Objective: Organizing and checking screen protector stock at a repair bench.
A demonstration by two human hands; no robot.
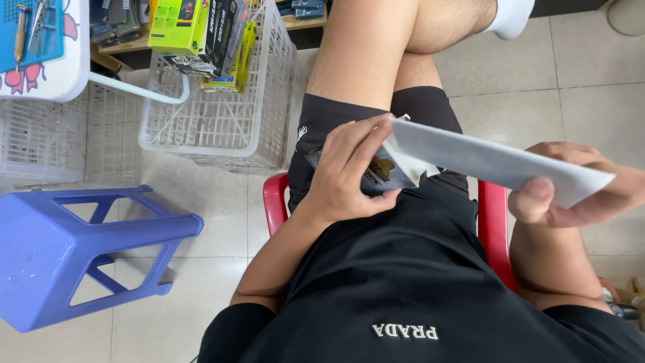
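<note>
**Two hands on a long grey packet, over the lap**

The person sat on a red chair (pixel 274 202) with one leg crossed over the other, and held a long, flat, light grey packet (pixel 484 160) across the lap, slanting from the middle of the view down toward the right edge. The left hand (pixel 344 176) was curled around the packet's near end, where the wrapping looked torn open and a darker printed part with a yellowish patch showed; its fingers lay over the top of that end and the thumb was hidden beneath, so the hand was closed on the packet. The right hand (pixel 583 191) gripped the far end, thumb pressed on the upper face near the tip and fingers folded under it, also closed on the packet. The packet hung in the air between the two hands, above the black shorts (pixel 403 114), touching nothing else that could be seen.

Below lay a floor (pixel 578 74) of pale square tiles. A blue plastic stool (pixel 60 255) lay tipped on its side at the left. Beyond it stood a white plastic basket (pixel 222 128) with open lattice walls, holding green and black boxes (pixel 195 30). A second white basket (pixel 40 141) stood further left, under the corner of a white table (pixel 67 74) that carried a blue mat with small tools. A low shelf with more boxes ran along the top edge.
</note>
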